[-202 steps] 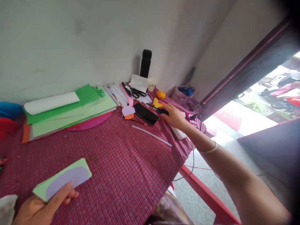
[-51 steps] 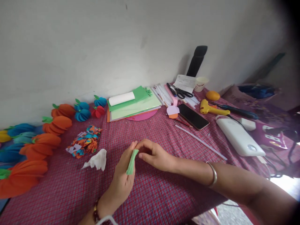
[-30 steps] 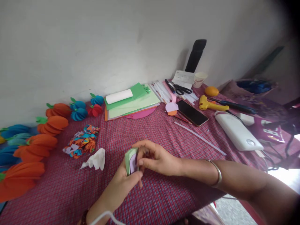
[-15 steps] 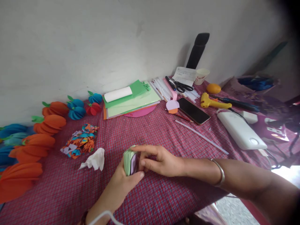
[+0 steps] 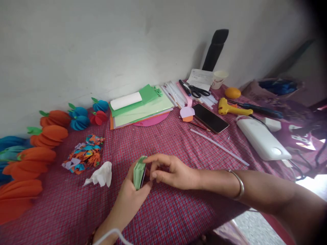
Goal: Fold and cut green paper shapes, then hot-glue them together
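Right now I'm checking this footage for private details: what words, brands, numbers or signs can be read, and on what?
Nothing reads with certainty.
Paper cup: red marking, too blurred.
White paper: faint print, too small.
Purple thing at far right: large white characters, too blurred to quote.

From where I stand, the left hand (image 5: 131, 194) has most of its fingers hidden behind the green paper stack (image 5: 139, 173). The nearest orange paper pumpkin (image 5: 20, 199) is cut off at the left; writing on the paper slip (image 5: 201, 77) is too small to read.
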Demonstrator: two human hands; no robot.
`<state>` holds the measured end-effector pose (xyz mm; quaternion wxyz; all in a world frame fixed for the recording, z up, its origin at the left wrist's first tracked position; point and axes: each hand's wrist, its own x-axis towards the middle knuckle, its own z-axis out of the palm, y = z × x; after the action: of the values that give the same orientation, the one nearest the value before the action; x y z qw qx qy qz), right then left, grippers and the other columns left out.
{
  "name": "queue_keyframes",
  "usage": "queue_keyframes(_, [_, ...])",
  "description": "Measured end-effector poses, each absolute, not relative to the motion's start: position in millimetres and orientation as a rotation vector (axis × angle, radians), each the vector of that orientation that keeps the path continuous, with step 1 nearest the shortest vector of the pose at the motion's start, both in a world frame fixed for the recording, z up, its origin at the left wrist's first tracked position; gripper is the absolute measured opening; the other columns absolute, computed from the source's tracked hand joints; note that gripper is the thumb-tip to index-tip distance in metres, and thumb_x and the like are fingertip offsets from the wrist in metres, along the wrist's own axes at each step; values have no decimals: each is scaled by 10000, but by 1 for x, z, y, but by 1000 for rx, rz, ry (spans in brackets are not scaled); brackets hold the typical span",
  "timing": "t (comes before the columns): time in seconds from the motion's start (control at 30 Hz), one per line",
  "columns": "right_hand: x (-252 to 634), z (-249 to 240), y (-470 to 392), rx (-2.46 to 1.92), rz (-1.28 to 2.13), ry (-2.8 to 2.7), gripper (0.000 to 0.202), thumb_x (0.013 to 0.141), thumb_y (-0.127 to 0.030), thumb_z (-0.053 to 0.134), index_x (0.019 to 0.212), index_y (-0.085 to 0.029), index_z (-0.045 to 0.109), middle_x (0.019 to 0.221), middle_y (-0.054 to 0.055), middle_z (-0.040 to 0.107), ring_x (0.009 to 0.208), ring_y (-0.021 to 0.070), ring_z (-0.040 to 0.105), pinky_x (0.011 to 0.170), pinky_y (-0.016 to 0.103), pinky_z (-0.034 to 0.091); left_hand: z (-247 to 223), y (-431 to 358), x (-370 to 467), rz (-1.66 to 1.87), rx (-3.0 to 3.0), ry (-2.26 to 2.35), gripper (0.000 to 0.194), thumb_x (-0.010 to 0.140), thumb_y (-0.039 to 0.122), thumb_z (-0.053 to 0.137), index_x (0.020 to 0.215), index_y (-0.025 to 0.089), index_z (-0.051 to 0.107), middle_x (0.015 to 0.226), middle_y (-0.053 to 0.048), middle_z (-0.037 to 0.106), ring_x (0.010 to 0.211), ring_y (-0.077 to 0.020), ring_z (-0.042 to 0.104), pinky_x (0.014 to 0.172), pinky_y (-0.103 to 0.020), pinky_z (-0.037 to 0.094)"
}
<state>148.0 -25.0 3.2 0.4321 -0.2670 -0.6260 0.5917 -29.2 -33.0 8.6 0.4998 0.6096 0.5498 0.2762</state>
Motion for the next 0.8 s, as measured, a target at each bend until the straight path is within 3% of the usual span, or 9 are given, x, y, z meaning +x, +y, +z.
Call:
queue_keyframes(0.1, [152,6,-22,-823,1270,-1697,394,868,-191,554,1253,-156,473,821,12,583,724,113,569,689,272,506,6,-34,-32,662,1566,1354,364,713,217,609,1072,213,546,1093,-45,659,1025,-223,622,941,-388,459])
queue_keyframes(0.23, [160,16,-15,-879,874,-1950,523,780,-243,689,1259,-168,492,1202,119,515,1129,203,495,967,380,440,5,-36,-33,636,1614,1364,530,693,224,606,1212,212,500,1188,-70,619,1108,-239,578,986,-410,421])
queue_keyframes(0.3, [162,20,-13,-811,846,-2037,519,764,-252,711,1231,-142,514,1267,143,479,1203,215,449,1020,382,403,8,-37,-33,583,1601,1343,523,691,223,604,1205,211,508,1164,-70,626,1083,-239,586,975,-412,426])
queue_keyframes(0.4, [161,21,-13,-730,903,-2061,438,770,-243,706,1163,-126,551,1208,137,525,1152,199,495,996,362,427,16,-39,-31,492,1555,1305,393,687,227,617,1077,216,574,1055,-55,659,981,-236,618,905,-398,465])
queue_keyframes(0.5, [159,20,-15,-695,916,-1974,455,799,-245,676,1212,-143,514,1192,129,532,1134,192,505,968,370,450,22,-41,-30,462,1484,1292,286,677,226,638,960,215,600,890,-26,673,826,-212,632,785,-360,500])
queue_keyframes(0.8, [159,20,-20,-670,745,-1923,179,872,-212,584,1032,-136,612,1128,126,574,1080,184,544,941,368,474,19,-42,-30,450,1234,1262,211,679,225,660,875,196,589,701,26,604,614,-145,558,593,-283,460])
